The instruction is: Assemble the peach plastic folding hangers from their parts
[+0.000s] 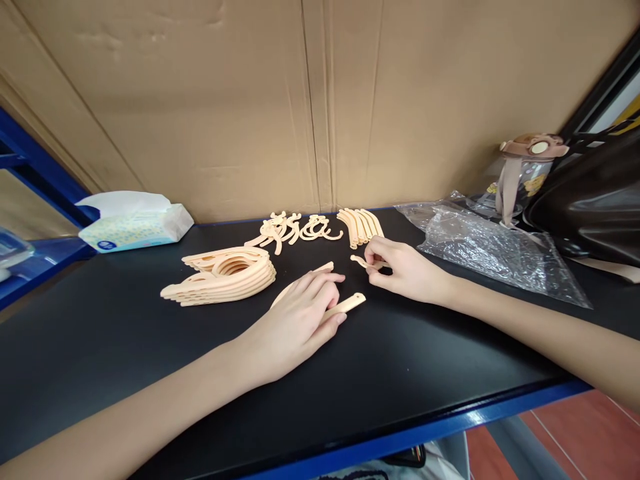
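Note:
My left hand [295, 320] lies over a beige plastic hanger piece [354, 302], its thumb and fingers closed around it. Two arms of that piece stick out to the right of the fingers; the rest is under the palm. In a pinch, my right hand [413, 270] holds a small curved beige hanger hook [358, 260], just right of the piece and apart from it. Behind the hands are a loose pile of beige hooks [280, 230] and a row of curved hanger arms [361, 225]. Left of my left hand sits a stack of beige hanger pieces [225, 283].
A tissue pack [137, 227] stands at the back left of the black table [430, 373]. Clear plastic bags [490, 243], a drinking bottle [533, 170] and a dark bag [595, 193] occupy the right. Brown cardboard [225, 113] rises behind; a blue edge [425, 433] runs along the front.

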